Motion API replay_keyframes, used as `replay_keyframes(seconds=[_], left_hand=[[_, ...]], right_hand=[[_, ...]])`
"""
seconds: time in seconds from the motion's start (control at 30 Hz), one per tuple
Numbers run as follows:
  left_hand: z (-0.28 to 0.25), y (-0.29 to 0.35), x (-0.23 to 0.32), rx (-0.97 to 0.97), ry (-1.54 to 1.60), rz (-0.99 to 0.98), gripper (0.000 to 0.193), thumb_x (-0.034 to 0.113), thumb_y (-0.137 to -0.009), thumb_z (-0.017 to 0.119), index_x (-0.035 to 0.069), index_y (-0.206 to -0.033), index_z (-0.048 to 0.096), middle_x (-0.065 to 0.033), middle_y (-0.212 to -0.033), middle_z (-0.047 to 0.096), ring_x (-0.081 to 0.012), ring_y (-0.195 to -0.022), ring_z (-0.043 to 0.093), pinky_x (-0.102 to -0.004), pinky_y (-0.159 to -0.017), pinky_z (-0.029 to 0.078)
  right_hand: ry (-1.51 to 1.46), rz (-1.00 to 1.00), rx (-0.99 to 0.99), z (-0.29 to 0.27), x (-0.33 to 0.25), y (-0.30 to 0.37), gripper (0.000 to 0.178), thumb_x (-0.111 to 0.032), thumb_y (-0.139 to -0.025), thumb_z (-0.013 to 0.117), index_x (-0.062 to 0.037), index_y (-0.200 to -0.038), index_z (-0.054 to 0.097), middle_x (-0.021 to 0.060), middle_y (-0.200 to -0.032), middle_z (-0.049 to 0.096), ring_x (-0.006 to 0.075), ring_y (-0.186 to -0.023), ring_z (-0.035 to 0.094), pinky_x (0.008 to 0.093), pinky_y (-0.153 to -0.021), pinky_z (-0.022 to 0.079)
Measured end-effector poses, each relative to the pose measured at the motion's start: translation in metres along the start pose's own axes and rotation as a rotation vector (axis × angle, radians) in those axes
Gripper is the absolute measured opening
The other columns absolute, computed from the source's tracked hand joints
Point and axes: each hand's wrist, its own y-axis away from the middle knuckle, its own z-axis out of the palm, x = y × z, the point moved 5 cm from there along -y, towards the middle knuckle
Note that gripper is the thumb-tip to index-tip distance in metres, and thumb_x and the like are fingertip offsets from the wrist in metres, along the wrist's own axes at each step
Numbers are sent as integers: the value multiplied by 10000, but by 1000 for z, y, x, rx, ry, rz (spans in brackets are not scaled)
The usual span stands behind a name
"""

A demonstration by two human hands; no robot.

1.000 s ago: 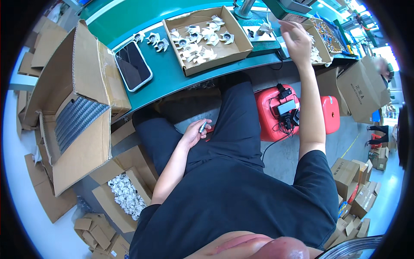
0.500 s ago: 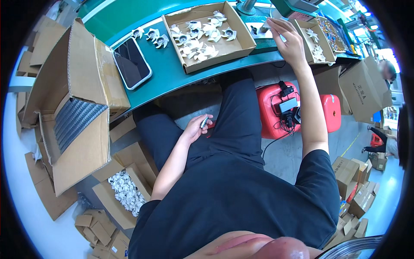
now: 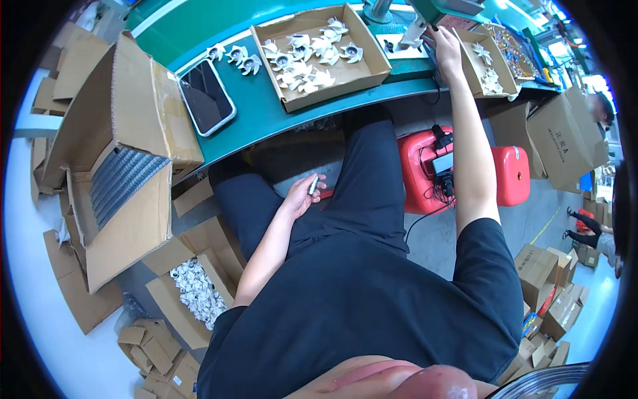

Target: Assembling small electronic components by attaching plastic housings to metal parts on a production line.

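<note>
Low over my lap, my left hand point(image 3: 302, 197) is closed around a small silvery cylindrical piece point(image 3: 314, 185). My right hand point(image 3: 448, 54) reaches up to the bench press point(image 3: 448, 14), fingers curled in beside its base; what they grip is hidden. Just left of those fingers, a white fan wheel point(image 3: 413, 34) stands tilted over the pale fixture plate point(image 3: 407, 54). A shallow cardboard tray point(image 3: 332, 90) of white fan wheels lies left of the fixture. More fan wheels point(image 3: 236, 54) rest on the green bench point(image 3: 256, 110).
A phone point(image 3: 207, 96) lies at the bench's left, beside a big open carton point(image 3: 136, 219) with stacked grey parts. A box of white fan wheels point(image 3: 198, 292) stands below. Another small tray point(image 3: 500, 70) sits right of my right hand. Red stools point(image 3: 510, 176) stand under the bench.
My right hand has moved slightly right from above the fixture, and its outstretched fingers have curled in. A white fan wheel now shows plainly at the fixture. My left hand stays in place.
</note>
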Motion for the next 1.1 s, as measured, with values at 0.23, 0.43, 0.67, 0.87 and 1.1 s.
replay_keyframes(seconds=[0.23,0.43,0.67,0.87,1.1], left_hand=[[7,14,3,40,331,-15,339,277,-1062,527,-5,-1228,616,-68,-989,659,-85,-675,543,-247,-601,474],[80,55,59,-158,283,44,390,299,-1079,480,-18,-1295,555,-40,-955,603,-72,-674,492,-234,-620,454],[147,80,109,-381,29,201,393,312,-1096,433,0,-1312,534,19,-831,457,-46,-633,359,-210,-568,367],[173,95,137,-548,-54,296,355,305,-1097,425,0,-1231,549,24,-827,406,-52,-650,328,-216,-585,359],[173,82,127,-558,-113,261,363,289,-1086,450,-18,-1248,558,16,-829,429,-47,-660,351,-216,-588,362]], right_hand=[[149,-358,-61,43,-69,66,400,-215,-926,714,30,-1238,658,85,-1136,704,162,-1058,646,311,-935,504],[183,-456,221,56,-101,114,432,-85,-837,801,30,-1227,654,99,-1117,701,187,-1102,636,339,-963,499],[296,-648,-232,140,-194,169,442,-164,-808,815,-15,-1200,677,100,-1005,703,241,-968,656,354,-869,516],[212,-479,-925,165,-188,228,352,-121,-818,790,-7,-1135,687,71,-929,684,185,-865,646,317,-773,509],[198,-172,-494,115,-160,187,262,-152,-862,781,10,-1053,704,50,-892,688,93,-762,639,241,-697,516]])
